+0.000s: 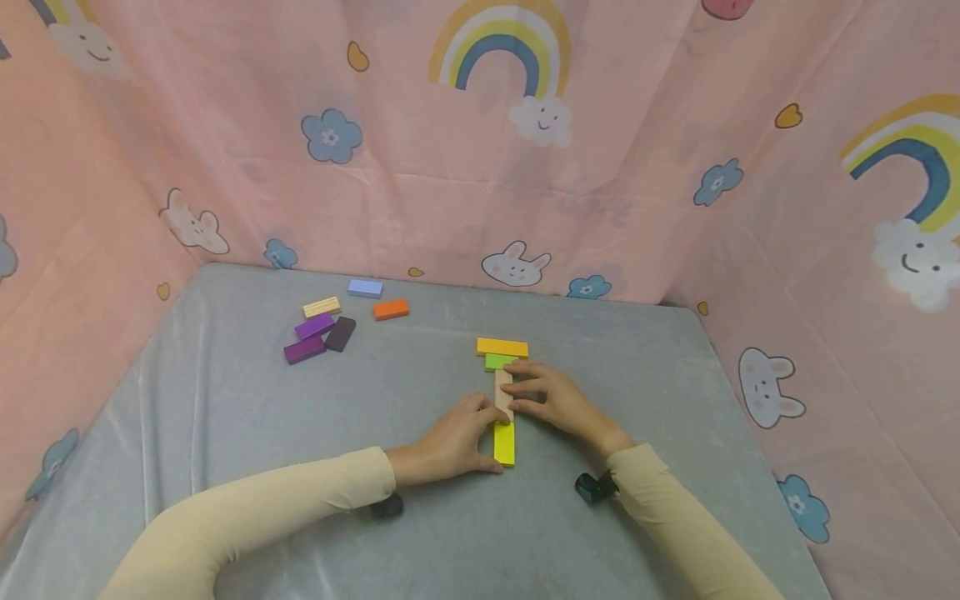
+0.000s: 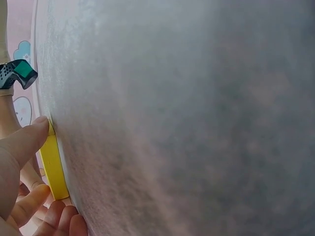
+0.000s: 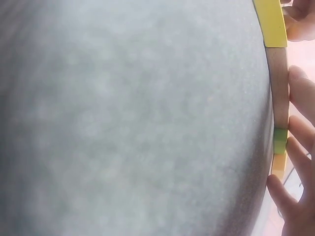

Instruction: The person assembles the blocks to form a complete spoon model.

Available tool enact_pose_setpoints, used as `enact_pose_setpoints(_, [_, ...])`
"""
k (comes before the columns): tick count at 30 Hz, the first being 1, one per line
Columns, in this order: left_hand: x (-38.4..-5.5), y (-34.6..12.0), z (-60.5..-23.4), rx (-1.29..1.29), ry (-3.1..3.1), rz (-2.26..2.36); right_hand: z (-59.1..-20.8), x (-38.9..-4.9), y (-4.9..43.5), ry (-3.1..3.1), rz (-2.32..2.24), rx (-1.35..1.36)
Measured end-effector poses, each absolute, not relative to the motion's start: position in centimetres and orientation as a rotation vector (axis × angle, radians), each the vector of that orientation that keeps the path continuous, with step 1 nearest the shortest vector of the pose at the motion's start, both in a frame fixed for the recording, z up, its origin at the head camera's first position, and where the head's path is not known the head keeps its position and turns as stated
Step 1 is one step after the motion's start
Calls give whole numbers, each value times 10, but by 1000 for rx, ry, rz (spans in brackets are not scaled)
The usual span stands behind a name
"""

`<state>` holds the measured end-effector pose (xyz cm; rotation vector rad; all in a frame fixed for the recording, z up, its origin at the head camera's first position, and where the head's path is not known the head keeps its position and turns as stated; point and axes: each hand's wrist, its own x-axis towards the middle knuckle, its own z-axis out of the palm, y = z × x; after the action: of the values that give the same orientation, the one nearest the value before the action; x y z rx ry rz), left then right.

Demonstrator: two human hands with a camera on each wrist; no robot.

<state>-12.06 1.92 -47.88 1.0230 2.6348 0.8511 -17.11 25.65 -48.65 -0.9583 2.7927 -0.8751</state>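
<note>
On the grey table (image 1: 420, 375), the left hand (image 1: 452, 438) pinches the yellow block (image 1: 504, 447) near its ends while the right hand (image 1: 561, 403) lays spread fingers along the wooden block (image 1: 503, 386), seemingly so the 2 line up below the green block (image 1: 498, 362).

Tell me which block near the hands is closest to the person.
The bright yellow block, at the near end; the wooden block, green block and amber block lie farther away.
</note>
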Motion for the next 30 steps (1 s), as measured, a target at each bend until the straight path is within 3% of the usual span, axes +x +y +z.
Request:
enact_pose_setpoints(16, [-136,4,-469,963,2536,978,-486,-171,256,2796,-856,-953])
enact_pose_setpoints(26, [-198,-75,-448,1053,2592,1072,-486,-170,256,2798,-862,-923])
enact_pose_setpoints(30, [-218,-114,-437,938,2706,989,-486,-169,256,2798,-878,-943])
